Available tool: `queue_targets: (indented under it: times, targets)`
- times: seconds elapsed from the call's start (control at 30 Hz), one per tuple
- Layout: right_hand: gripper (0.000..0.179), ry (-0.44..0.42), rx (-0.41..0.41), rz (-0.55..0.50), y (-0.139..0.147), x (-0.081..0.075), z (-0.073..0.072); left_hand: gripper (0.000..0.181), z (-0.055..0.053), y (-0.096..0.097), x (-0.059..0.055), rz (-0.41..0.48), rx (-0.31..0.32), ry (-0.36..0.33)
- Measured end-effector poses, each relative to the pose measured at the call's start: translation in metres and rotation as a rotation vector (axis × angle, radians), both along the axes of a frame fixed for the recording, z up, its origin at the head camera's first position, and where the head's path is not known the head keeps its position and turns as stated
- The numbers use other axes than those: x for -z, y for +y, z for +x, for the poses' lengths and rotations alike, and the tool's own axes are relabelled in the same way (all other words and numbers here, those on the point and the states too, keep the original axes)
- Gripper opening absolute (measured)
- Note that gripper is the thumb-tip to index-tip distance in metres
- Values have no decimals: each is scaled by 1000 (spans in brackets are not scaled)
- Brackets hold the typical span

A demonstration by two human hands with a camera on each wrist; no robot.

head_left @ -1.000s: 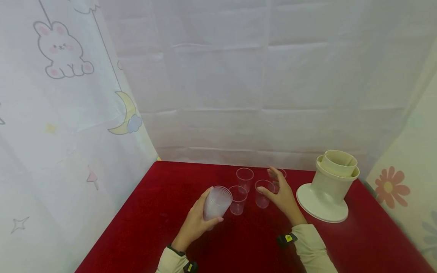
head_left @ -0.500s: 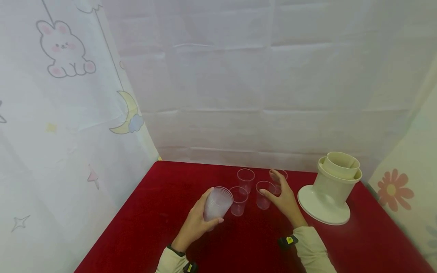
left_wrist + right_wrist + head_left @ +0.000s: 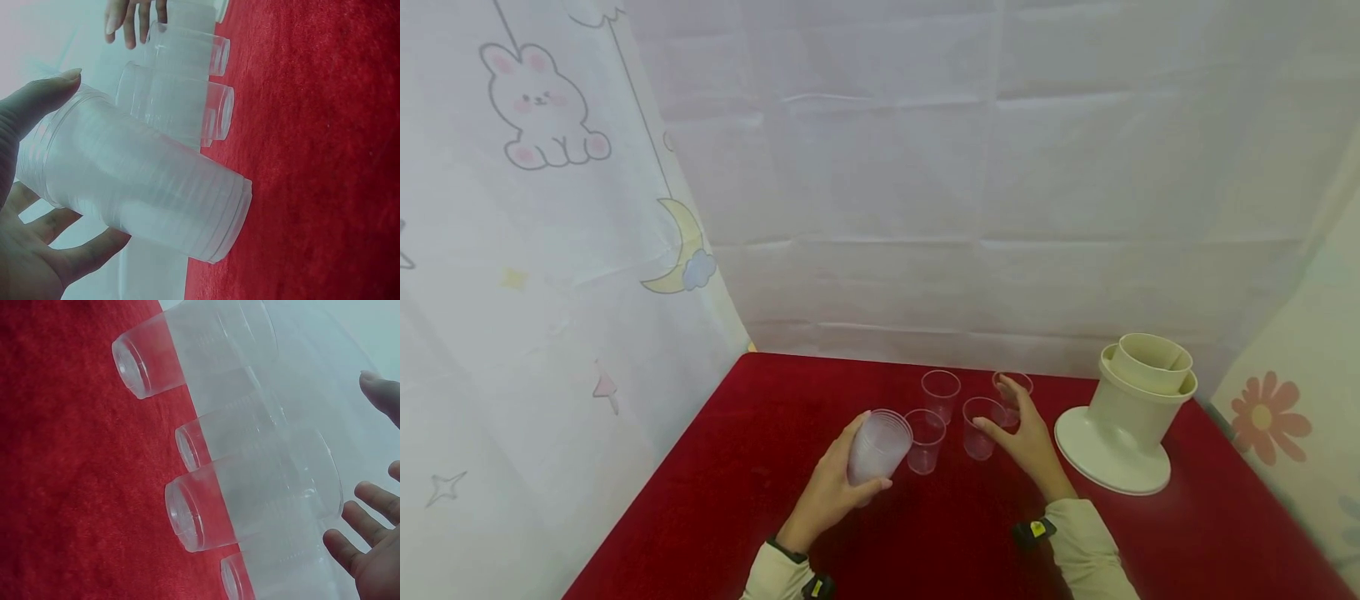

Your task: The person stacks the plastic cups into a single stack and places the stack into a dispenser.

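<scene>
My left hand [image 3: 827, 492] grips a nested stack of clear plastic cups [image 3: 878, 450], tilted above the red surface. In the left wrist view, thumb and fingers lie round the rim end of the stack [image 3: 137, 181]. My right hand [image 3: 1028, 437] holds nothing; its fingers are spread and loosely bent near the front right cup [image 3: 978, 442]. A front left cup [image 3: 923, 450], a back left cup [image 3: 941, 392] and a back right cup [image 3: 1011, 380] also stand upright. Right fingers partly cover the back right cup. The right wrist view shows a gap between the right hand [image 3: 381, 562] and the nearest cup [image 3: 250, 494].
A cream plastic piece [image 3: 1112, 450] with a wide round base and open tubes on top stands at the right. Red cloth [image 3: 715, 483] covers the table. A pale sheet [image 3: 880, 208] hangs along the back edge, with printed sheets at both sides.
The head view has shifted slightly. My right fingers sit a little lower by the back right cup; the stack in my left hand and the standing cups keep nearly the same places.
</scene>
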State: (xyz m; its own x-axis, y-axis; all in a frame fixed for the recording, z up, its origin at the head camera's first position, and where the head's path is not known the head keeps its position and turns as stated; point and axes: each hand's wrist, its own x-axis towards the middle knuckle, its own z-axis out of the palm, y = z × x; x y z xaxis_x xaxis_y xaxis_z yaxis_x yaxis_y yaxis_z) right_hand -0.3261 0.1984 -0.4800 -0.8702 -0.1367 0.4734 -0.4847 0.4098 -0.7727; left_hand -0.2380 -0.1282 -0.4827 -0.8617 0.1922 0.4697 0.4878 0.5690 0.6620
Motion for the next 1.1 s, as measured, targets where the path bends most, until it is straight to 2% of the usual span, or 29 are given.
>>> queue_targets:
  times: [0.4, 1.1]
  targets:
    - [85, -58, 0, 4, 2, 5, 0, 94, 2, 0, -2, 9, -2, -11]
    - [87, -87, -14, -8, 1, 16, 0, 93, 1, 0, 0, 19, 3, -10]
